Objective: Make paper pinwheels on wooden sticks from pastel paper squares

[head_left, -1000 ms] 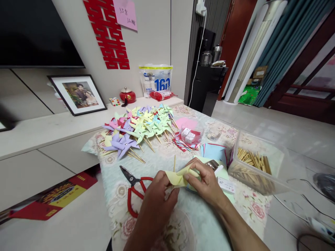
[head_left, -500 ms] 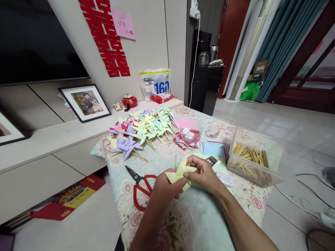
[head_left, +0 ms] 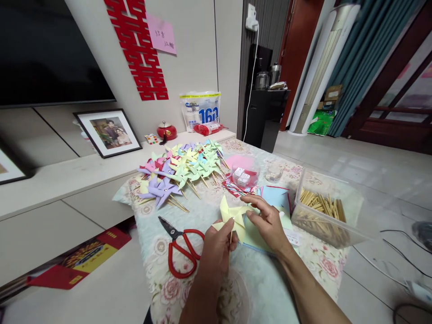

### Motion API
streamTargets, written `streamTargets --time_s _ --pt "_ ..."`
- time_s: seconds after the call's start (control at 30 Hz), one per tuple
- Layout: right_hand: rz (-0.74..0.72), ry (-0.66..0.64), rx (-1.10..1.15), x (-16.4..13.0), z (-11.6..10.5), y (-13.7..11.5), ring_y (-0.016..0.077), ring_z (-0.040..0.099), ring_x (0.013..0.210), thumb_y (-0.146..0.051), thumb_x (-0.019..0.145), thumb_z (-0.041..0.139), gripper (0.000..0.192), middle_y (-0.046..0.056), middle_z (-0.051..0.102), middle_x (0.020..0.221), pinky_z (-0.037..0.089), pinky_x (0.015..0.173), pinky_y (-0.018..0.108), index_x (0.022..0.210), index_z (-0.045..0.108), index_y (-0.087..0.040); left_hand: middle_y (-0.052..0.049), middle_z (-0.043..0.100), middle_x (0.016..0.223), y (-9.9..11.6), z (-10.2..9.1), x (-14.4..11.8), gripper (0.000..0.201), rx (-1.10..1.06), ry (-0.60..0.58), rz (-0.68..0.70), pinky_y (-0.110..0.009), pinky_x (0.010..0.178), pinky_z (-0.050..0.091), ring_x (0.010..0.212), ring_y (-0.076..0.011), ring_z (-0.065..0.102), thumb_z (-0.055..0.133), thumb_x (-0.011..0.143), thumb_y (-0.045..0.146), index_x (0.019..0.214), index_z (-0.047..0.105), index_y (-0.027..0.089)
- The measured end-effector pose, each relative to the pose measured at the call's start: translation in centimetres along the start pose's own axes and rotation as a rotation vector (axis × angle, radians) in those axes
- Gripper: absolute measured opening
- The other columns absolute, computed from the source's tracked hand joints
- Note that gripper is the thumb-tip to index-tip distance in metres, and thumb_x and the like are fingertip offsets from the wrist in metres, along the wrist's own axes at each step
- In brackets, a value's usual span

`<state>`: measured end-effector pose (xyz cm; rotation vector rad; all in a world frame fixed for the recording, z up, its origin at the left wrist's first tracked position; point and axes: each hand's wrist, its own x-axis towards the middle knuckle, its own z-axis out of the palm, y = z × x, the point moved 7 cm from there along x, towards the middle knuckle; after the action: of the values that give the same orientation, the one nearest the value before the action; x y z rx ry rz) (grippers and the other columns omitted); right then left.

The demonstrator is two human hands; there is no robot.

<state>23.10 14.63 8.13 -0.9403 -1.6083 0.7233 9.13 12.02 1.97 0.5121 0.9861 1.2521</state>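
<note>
A pale yellow paper pinwheel (head_left: 237, 216) is pinched in my left hand (head_left: 218, 243), the thumb near its centre. Its thin stick (head_left: 230, 252) points down toward me. My right hand (head_left: 268, 222) is open beside the pinwheel, fingers spread, the fingertips at its right blade; whether they touch it I cannot tell. Left of my left hand lie red-handled scissors (head_left: 184, 245) with dark blades. Under my right hand are pale green paper sheets (head_left: 256, 235), partly hidden. Farther back is a pile of finished pinwheels (head_left: 189, 164) in purple, yellow, green and pink.
A clear plastic box (head_left: 327, 231) of bamboo sticks (head_left: 322, 204) stands at the right. Behind the hands lie blue paper squares (head_left: 275, 195), a small clear packet (head_left: 242, 177) and a round clear container (head_left: 274, 173). A white cabinet (head_left: 84, 180) adjoins the table's far left side.
The pinwheel has turned, and its stick now points toward me instead of away. My right hand has let go and spread its fingers; my left hand keeps hold.
</note>
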Motion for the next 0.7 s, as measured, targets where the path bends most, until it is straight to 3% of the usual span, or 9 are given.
streamTargets --time_s 0.3,0.7 --pt "-0.253 -0.107 -0.249 -0.2 1.5 -1.1 0.0220 0.066 0.101 -0.007 0.089 0.055 0.032 0.007 0.072 0.104 0.052 0.088 0.038 0.109 0.073 -0.024 0.005 0.051 0.045 -0.4 -0.4 -0.6 0.033 0.093 0.016 0.025 -0.020 0.040 0.025 0.041 -0.0072 0.037 0.076 0.068 0.040 0.081 0.058 0.016" --pt "-0.215 -0.125 -0.265 -0.3 1.8 -1.0 0.0224 0.067 0.100 -0.008 0.089 0.053 0.030 0.008 0.072 0.103 0.053 0.087 0.039 0.108 0.071 -0.023 0.004 0.051 0.045 -0.6 -0.7 -0.4 0.027 0.129 0.056 0.029 -0.021 0.040 0.023 0.039 -0.0077 0.037 0.073 0.068 0.038 0.076 0.057 0.017"
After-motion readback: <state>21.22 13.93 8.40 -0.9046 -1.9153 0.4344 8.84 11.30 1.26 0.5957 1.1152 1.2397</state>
